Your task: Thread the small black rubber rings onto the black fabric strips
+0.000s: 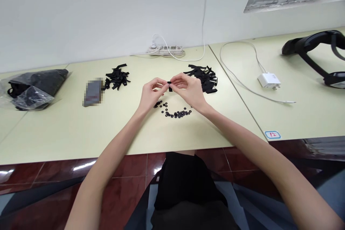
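Between the fingertips of both hands is a short black fabric strip (170, 88), part of it hanging below the fingers. My left hand (154, 92) pinches it from the left, thumb and forefinger closed. From the right, my right hand (189, 88) pinches the same strip, its fingertips meeting those of the left. Whether a small ring is also in the pinch, I cannot tell. Just below the hands, small black rings (178, 114) lie scattered on the table in a curved row. A heap of black strips (208, 79) lies behind my right hand, partly covered by it.
A smaller pile of black strips (118, 78) lies to the left, beside a blurred dark box (93, 92). Further left is a plastic bag (37, 90) with black material. A power strip (165, 50) sits by the wall. On the right are a white charger (269, 80) and a black headset (309, 48).
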A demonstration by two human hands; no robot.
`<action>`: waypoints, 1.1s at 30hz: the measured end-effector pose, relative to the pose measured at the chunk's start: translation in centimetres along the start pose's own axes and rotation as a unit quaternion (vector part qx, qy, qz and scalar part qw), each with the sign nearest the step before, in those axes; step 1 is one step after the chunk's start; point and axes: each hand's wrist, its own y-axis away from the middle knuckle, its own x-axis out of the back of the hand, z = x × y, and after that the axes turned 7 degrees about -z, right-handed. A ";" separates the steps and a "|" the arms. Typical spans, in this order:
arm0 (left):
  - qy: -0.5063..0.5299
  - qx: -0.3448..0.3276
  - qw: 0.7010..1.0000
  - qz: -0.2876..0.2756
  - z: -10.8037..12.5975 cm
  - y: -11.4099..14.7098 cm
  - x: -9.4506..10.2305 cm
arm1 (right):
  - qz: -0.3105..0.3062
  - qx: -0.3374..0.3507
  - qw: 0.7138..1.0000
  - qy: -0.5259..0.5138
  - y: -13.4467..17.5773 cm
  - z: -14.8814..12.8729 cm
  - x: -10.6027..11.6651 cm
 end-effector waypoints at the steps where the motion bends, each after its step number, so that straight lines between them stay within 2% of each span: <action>1: -0.002 -0.001 1.000 0.000 0.0 0.0 0.0 | -0.002 0.000 1.000 0.002 0.0 0.1 0.0; 11: 0.004 -0.003 1.000 -0.012 0.4 0.2 -0.2 | -0.003 0.021 1.000 0.015 0.0 0.3 0.0; 18: -0.029 -0.009 0.999 0.013 0.5 0.4 -0.2 | -0.002 0.015 1.000 0.027 0.2 0.5 -0.2; 33: -0.012 0.000 1.000 -0.010 0.1 0.0 0.0 | -0.016 0.041 0.997 0.068 0.3 0.1 -0.2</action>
